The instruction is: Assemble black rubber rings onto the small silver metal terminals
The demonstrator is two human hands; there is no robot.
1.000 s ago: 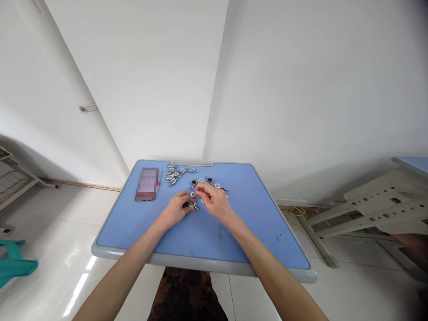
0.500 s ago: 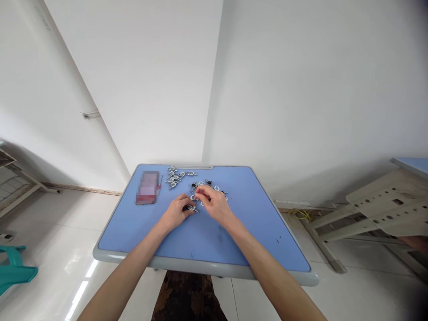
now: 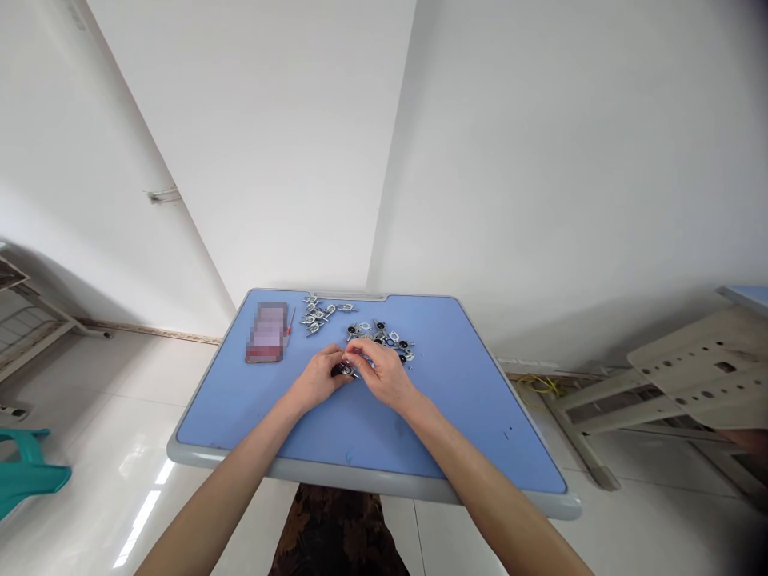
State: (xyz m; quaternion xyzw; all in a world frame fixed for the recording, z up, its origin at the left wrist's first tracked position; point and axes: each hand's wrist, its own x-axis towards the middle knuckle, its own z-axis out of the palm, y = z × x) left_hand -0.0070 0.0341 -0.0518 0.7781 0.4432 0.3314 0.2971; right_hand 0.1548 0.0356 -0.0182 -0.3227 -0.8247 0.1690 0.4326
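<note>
My left hand [image 3: 319, 378] is closed around a small metal fitting [image 3: 349, 369] with a silver flange, low over the blue table [image 3: 288, 440]. My right hand [image 3: 382, 374] is at the fitting's upper side, its thumb and fingertips pinched together. Whatever is between those fingertips is too small to make out. Just beyond the right hand lies a loose pile of metal parts with black round caps [image 3: 380, 326] and flat silver plates [image 3: 394, 337]. Farther left is a heap of several similar metal fittings [image 3: 313, 314].
A phone with a blurred screen [image 3: 267, 332] lies at the table's left, with a thin screwdriver [image 3: 290, 322] beside it. The wall [image 3: 300, 160] rises right behind the table. A teal stool [image 3: 30, 472] stands on the floor at left, another desk [image 3: 690, 384] at right.
My right hand has moved left and down from over the parts pile to the fitting in my left hand. The left hand stays almost in place. The view has shifted slightly.
</note>
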